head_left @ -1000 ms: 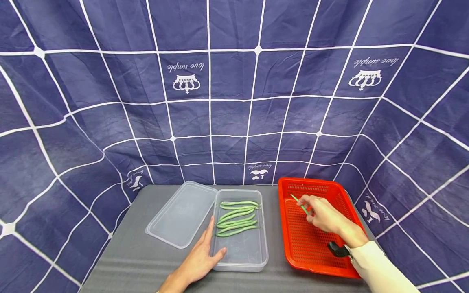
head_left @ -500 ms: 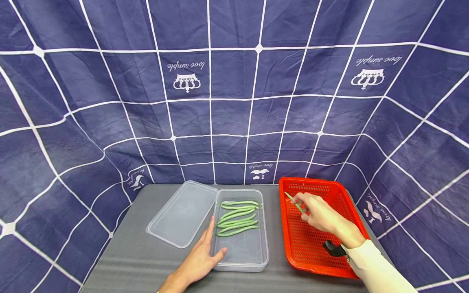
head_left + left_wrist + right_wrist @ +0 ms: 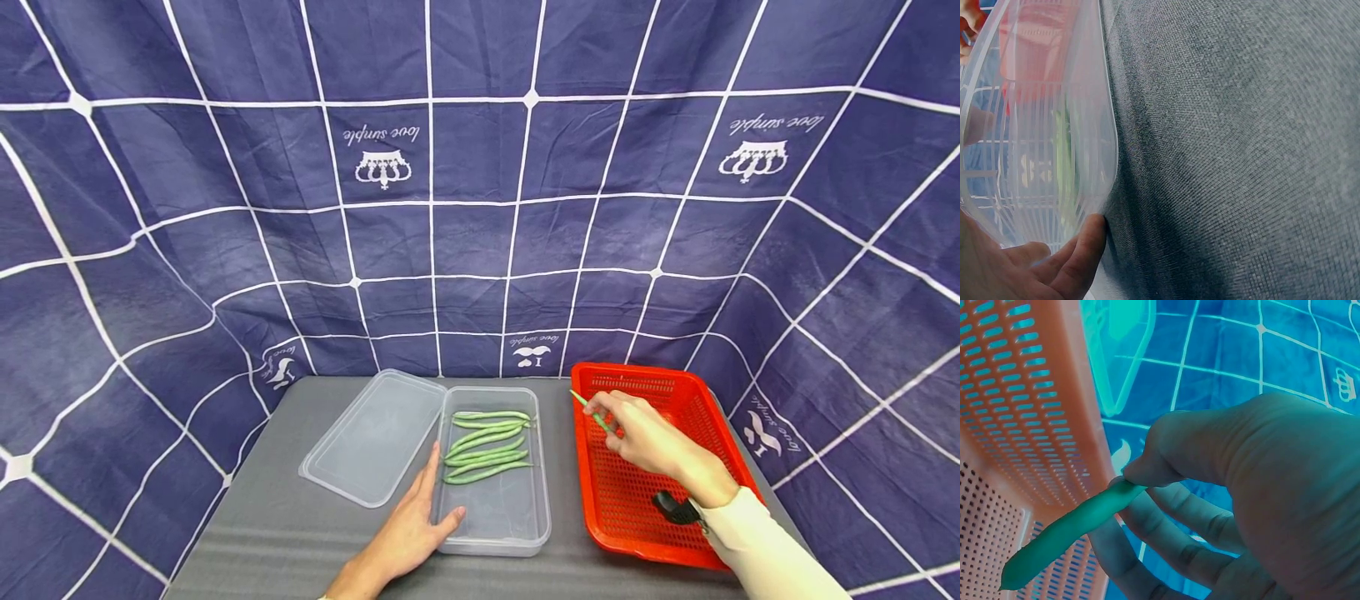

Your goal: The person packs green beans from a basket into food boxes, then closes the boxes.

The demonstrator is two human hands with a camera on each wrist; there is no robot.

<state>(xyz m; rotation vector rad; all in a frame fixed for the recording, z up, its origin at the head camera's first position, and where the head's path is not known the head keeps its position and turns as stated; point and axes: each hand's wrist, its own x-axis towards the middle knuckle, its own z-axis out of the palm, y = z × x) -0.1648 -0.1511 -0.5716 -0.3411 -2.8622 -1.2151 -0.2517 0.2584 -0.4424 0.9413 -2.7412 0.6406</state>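
Observation:
Between thumb and fingers, my right hand (image 3: 647, 433) pinches a green bean (image 3: 1066, 531) above the left part of the red basket (image 3: 592, 500). The bean's far tip reaches over the basket's left rim in the head view. My left hand (image 3: 411, 525) rests along the left side of the clear plastic container (image 3: 495, 521), its fingers straight against the wall and the thumb over the rim. Several green beans (image 3: 486, 457) lie crosswise in the container's far half. Seen from the left wrist, the fingertips (image 3: 1092, 228) touch the container's outer wall.
A clear flat lid (image 3: 367, 446) lies left of the container, meeting its far left edge. Grey cloth (image 3: 270, 517) covers the table. Dark blue gridded fabric (image 3: 480, 242) stands up behind and on both sides.
My right hand has moved left with the green bean, from over the basket's middle toward its left rim. The left hand stays at the container.

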